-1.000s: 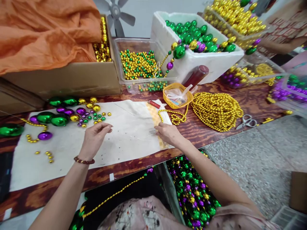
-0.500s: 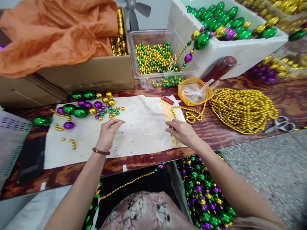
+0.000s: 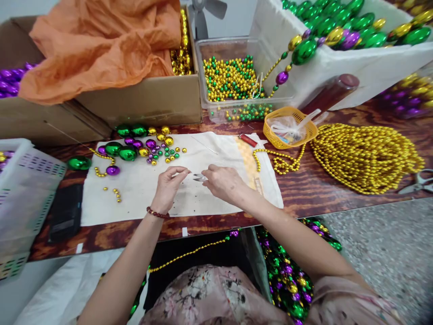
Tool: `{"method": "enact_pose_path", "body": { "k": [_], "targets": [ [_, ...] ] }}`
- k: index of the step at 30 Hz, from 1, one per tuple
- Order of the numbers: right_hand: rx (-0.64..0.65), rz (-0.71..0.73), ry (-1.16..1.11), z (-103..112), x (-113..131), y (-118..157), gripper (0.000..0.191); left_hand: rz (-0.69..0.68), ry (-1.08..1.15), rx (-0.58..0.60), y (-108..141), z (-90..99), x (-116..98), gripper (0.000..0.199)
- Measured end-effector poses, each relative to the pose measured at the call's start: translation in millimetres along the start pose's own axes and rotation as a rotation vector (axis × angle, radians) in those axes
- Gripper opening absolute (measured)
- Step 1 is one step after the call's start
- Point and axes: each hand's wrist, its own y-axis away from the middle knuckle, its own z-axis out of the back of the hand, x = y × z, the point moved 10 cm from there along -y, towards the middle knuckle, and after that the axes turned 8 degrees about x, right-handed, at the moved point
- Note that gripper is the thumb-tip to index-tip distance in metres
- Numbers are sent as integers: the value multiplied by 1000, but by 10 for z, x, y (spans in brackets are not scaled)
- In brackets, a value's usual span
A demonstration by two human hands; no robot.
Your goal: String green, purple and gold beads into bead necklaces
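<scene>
Over the white cloth [image 3: 135, 203], my left hand [image 3: 172, 183] is pinched at the fingertips; what it holds is too small to make out. My right hand [image 3: 225, 183] is closed around small snips [image 3: 200, 178], whose open blades point at the left fingertips. Loose green, purple and gold beads lie at the cloth's upper left, among them a large green bead [image 3: 127, 152]. A short gold strand ends near a purple bead [image 3: 112, 170]. A thin needle [image 3: 204, 144] and a red lighter-like object [image 3: 248, 140] rest near the cloth's back edge.
An orange basket [image 3: 291, 128], a heap of gold bead strands [image 3: 367, 158] and grey scissors [image 3: 419, 183] are on the right. A clear bin [image 3: 233, 81] and cardboard box [image 3: 145, 99] stand behind. A black phone [image 3: 66, 212] lies left.
My hands have come closer together. The snips' blades now show in my right hand, which has moved left toward my left fingertips. The camera view has shifted.
</scene>
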Motion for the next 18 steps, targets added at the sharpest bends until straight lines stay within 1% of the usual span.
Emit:
{"method": "enact_pose_path", "body": {
  "k": [3,5,6,7,9,11,13,15,18],
  "targets": [
    [0,7,-7,-72,13,-76,26,13,5,9,12,-12,42,23],
    [-3,-16,-37,-121,-102,-115,25,24,6,8,32,15,59,25],
    [-14,-52,-61,-133,-224,-127,24,21,6,-4,49,59,54,25],
    [-35,-105,-87,-131,-390,-131,23,15,9,-28,75,127,42,25],
    [-94,-239,-123,-97,-800,-115,22,10,52,-105,156,335,24,24],
    [-149,-373,-129,-44,-1211,-90,26,30,156,-183,281,579,42,20],
    [-188,-474,-112,3,-1526,-93,32,67,278,-217,442,787,84,15],
    [-216,-543,-89,30,-1720,-131,34,139,356,-219,647,952,155,12],
    [-239,-579,-40,32,-1805,-232,33,287,354,-231,1050,1203,304,13]
  ]
}}
